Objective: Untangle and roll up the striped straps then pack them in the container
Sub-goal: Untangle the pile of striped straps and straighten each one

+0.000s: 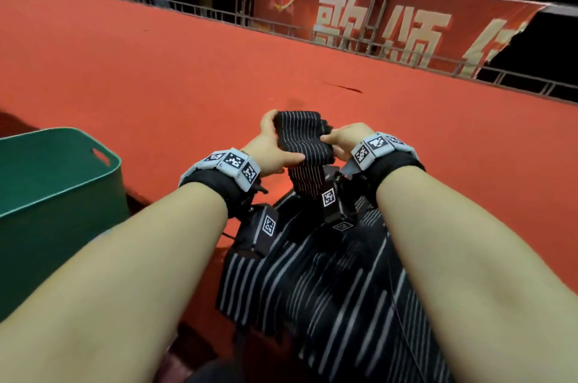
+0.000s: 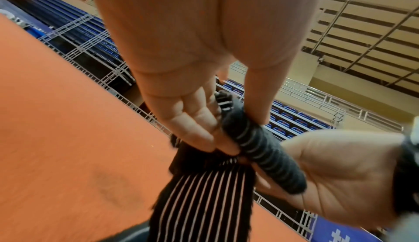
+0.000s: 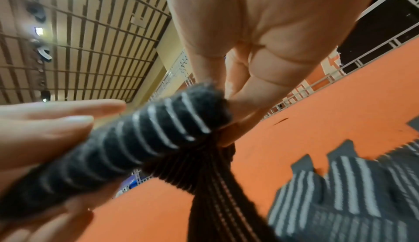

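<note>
Above the orange carpet (image 1: 156, 69), both hands hold a partly rolled striped strap (image 1: 301, 135), black with thin white lines. The left hand (image 1: 272, 148) grips the roll's left end, thumb on the near side and fingers curled over the far side; from the left wrist view its fingers (image 2: 195, 120) press the roll (image 2: 260, 149) against the thumb. The right hand (image 1: 342, 140) pinches the roll's right end between thumb and curled fingers, and the right wrist view shows the same roll (image 3: 127, 149) clamped at its end by those fingers (image 3: 256, 91). The unrolled tail (image 1: 308, 181) hangs down from the roll toward a pile of more striped straps (image 1: 328, 288) lying loose on the carpet near its front edge, between the forearms.

A green plastic container (image 1: 56, 195) with a cut-out handle slot stands at the carpet's left front corner, well apart from the held strap.

Grey wristbands (image 1: 233, 163) carry square black-and-white coded markers, and the small black camera units (image 1: 261, 231) under the wrists bear the same kind of marker.

Past the carpet's far edge runs a metal railing (image 1: 281, 29), and behind it hangs a red banner (image 1: 391, 22) with large pale Chinese characters; the first two read 歌颂, the next is cut off by the torn edge.
</note>
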`<action>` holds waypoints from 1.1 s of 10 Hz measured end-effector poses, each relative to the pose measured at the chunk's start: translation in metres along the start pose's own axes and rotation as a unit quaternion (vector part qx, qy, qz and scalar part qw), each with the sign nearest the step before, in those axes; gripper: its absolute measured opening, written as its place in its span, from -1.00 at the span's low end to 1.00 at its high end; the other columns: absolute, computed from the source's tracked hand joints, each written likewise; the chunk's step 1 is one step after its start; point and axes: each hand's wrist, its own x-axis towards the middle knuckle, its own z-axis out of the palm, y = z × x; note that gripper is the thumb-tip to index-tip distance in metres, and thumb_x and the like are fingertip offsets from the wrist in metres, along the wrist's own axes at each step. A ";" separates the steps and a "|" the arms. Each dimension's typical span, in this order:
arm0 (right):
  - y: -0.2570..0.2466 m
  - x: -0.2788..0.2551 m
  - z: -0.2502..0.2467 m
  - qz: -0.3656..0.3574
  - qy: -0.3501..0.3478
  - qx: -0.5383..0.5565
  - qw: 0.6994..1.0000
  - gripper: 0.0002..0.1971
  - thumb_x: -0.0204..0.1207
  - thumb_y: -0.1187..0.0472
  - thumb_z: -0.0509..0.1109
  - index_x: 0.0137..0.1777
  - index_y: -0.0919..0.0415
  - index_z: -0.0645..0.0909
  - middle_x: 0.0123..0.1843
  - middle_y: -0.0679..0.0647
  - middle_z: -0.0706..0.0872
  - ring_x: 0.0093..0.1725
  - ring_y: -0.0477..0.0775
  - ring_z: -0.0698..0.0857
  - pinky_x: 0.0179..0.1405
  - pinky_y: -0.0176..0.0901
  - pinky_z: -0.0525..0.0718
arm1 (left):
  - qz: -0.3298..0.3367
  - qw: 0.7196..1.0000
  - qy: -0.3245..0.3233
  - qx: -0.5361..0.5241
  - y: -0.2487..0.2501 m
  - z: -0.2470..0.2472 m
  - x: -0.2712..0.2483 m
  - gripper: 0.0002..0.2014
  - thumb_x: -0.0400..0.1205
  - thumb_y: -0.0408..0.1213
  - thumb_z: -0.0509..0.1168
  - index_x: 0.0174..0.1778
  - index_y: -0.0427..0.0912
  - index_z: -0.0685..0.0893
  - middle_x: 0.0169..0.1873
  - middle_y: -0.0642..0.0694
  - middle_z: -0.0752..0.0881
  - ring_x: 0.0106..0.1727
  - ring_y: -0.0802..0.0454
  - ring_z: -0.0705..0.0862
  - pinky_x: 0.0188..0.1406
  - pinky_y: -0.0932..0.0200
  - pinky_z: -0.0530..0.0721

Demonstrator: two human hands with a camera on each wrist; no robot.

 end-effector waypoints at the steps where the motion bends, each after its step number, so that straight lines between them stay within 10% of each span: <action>1: 0.035 -0.021 0.002 0.021 -0.021 -0.026 0.999 -0.77 0.52 0.36 0.40 0.16 0.36 0.64 -0.06 0.18 0.70 -0.11 0.13 0.69 -0.02 -0.05 0.70 | -0.008 1.000 -0.003 -0.018 0.001 0.009 -0.021 -0.25 0.59 -0.37 0.35 0.59 0.09 0.08 0.12 -0.14 0.57 -0.01 -0.15 0.71 -0.15 0.04 0.76; 3: 0.065 -0.037 0.005 0.001 -0.014 0.031 0.999 -0.63 0.61 0.45 0.20 0.41 0.49 0.44 -0.25 0.07 0.54 -0.32 -0.05 0.55 -0.42 -0.36 0.63 | -0.024 0.993 0.003 -0.113 -0.023 0.026 -0.031 -0.69 0.65 -0.55 0.12 0.21 -0.21 0.64 -0.20 -0.12 0.63 -0.32 0.08 0.61 -0.46 0.40 0.65; 6: 0.126 -0.051 0.001 -0.068 0.065 -0.105 0.990 -0.61 0.49 0.43 0.29 0.29 0.20 0.64 0.10 0.11 0.71 -0.02 0.00 0.63 0.12 -0.24 0.56 | -0.023 0.984 0.055 -0.168 -0.071 0.033 -0.040 -0.38 0.37 -0.72 0.04 -0.01 0.11 0.68 0.00 -0.12 0.73 -0.01 -0.07 0.70 0.03 0.01 0.69; 7: 0.138 -0.057 0.000 -0.062 0.075 -0.086 0.992 -0.63 0.51 0.39 0.33 0.32 0.20 0.62 0.23 0.12 0.71 0.04 0.04 0.65 0.09 -0.21 0.56 | -0.008 0.985 0.066 -0.160 -0.072 0.035 -0.043 -0.54 0.49 -0.67 0.22 0.07 0.00 0.66 -0.09 0.03 0.74 -0.08 0.14 0.71 0.06 0.19 0.65; 8: 0.145 -0.059 -0.002 -0.068 0.088 -0.091 0.990 -0.66 0.52 0.37 0.34 0.30 0.21 0.63 0.25 0.10 0.70 0.17 0.06 0.66 0.12 -0.25 0.51 | 0.005 0.984 0.071 -0.164 -0.071 0.040 -0.045 -0.88 0.65 -0.35 0.26 -0.09 -0.04 0.65 -0.23 0.01 0.72 -0.16 0.11 0.70 -0.04 0.16 0.62; 11: 0.152 -0.059 0.006 -0.029 0.086 -0.177 0.980 -0.74 0.51 0.09 0.37 0.18 -0.01 0.68 0.34 0.13 0.58 0.17 0.13 0.65 0.24 0.02 0.63 | -0.058 0.977 0.106 -0.176 -0.078 0.041 -0.048 -0.71 0.72 -0.17 0.13 -0.29 -0.16 0.57 -0.41 0.04 0.72 -0.50 0.30 0.68 -0.39 0.33 0.54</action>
